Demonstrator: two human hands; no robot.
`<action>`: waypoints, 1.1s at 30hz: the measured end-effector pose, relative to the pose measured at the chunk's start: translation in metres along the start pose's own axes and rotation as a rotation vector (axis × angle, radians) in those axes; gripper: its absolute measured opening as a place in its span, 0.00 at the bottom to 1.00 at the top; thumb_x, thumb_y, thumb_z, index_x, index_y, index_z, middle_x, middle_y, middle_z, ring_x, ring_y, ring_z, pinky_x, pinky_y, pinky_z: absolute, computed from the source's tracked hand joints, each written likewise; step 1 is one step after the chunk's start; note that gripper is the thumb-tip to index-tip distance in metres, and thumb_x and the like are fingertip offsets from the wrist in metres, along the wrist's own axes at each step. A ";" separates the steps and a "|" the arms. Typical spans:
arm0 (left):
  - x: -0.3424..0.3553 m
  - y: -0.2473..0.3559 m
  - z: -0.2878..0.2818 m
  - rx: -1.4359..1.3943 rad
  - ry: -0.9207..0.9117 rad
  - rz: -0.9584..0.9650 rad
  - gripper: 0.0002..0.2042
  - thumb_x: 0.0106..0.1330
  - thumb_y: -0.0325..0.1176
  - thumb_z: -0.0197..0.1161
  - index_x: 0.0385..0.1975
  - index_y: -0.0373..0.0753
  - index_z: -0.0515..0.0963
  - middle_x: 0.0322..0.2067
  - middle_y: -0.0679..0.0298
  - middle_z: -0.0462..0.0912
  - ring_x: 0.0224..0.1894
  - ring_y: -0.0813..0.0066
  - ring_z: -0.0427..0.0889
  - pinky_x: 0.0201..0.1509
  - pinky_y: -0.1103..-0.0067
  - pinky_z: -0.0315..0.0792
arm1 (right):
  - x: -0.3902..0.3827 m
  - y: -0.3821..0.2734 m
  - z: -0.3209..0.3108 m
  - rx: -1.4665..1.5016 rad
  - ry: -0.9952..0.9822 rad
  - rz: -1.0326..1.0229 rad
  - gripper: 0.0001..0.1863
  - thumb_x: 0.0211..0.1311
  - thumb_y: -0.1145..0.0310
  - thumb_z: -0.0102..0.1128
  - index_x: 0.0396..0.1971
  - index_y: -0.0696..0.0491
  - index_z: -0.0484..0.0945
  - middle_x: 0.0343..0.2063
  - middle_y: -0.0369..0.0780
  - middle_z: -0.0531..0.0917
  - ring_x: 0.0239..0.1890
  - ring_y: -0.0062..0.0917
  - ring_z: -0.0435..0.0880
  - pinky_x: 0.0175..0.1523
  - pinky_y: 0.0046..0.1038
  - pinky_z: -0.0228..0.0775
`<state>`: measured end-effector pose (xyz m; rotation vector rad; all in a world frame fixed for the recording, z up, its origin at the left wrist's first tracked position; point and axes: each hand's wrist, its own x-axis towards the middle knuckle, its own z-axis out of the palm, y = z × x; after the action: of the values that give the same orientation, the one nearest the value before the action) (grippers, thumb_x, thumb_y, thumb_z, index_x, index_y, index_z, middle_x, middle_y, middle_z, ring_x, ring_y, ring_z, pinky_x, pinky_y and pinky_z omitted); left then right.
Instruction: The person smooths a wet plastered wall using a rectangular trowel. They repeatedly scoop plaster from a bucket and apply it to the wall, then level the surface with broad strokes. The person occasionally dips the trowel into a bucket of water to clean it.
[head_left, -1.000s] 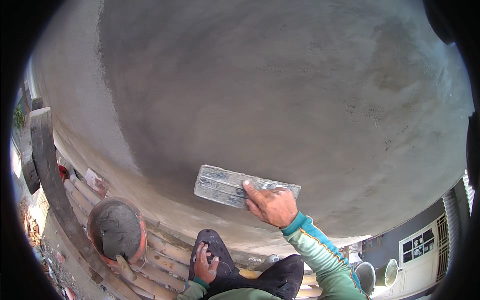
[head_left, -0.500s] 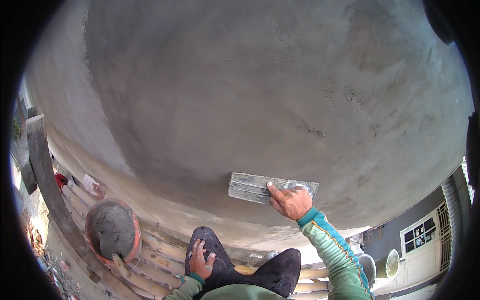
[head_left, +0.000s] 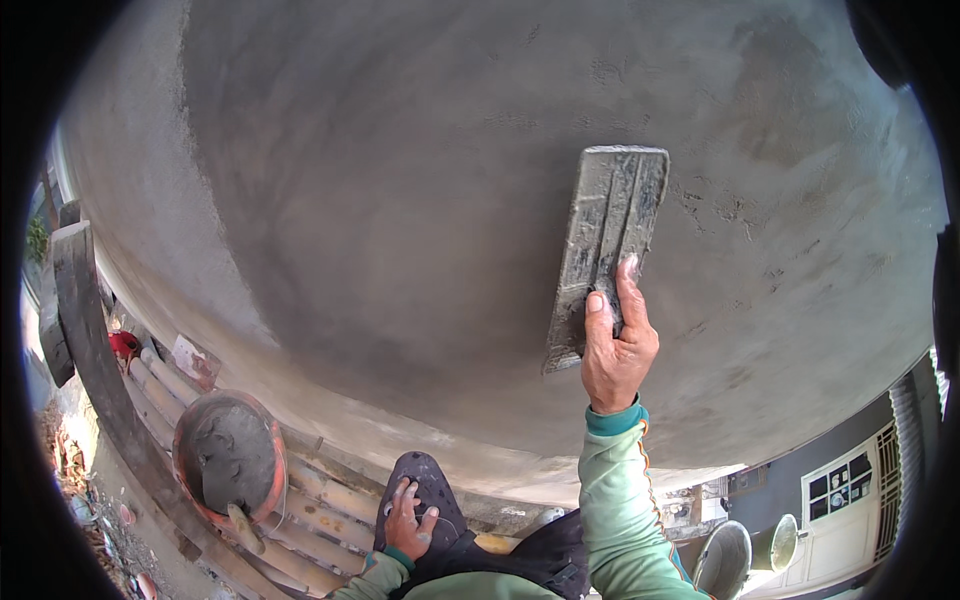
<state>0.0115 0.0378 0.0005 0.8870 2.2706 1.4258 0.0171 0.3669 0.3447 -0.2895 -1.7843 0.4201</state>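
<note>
My right hand point(head_left: 618, 345) grips a grey, mortar-smeared plastering float point(head_left: 612, 215). Its long blade stands nearly upright against the wet grey plaster wall point(head_left: 400, 230), leaning slightly right at the top. The thumb and forefinger lie along the back of the float; the handle is mostly hidden by the hand. My left hand point(head_left: 408, 522) rests on my left knee with its fingers spread, holding nothing. Rough marks and small ridges show in the plaster right of the float.
At lower left an orange bucket point(head_left: 278, 470) of grey mortar holds a trowel with a wooden handle point(head_left: 243, 528). It stands on bamboo poles point(head_left: 310, 535). A curved-looking timber point(head_left: 105, 375) runs along the left. Two more buckets point(head_left: 722, 560) are at lower right, before a white door point(head_left: 840, 500).
My right hand has moved the float up the wall and turned it from lying crosswise to nearly upright. My left hand remains on the knee.
</note>
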 end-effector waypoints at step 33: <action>0.000 -0.012 -0.006 0.001 0.069 -0.018 0.34 0.74 0.42 0.68 0.74 0.33 0.67 0.77 0.45 0.66 0.54 0.56 0.87 0.60 0.61 0.80 | -0.192 0.074 0.008 -0.545 -1.158 -0.248 0.36 0.70 0.62 0.67 0.76 0.53 0.72 0.27 0.40 0.90 0.25 0.37 0.89 0.37 0.39 0.83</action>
<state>0.0037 0.0299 -0.0073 0.8280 2.3233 1.4694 0.0553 0.3540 0.1426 -0.1967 -3.0287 -0.1611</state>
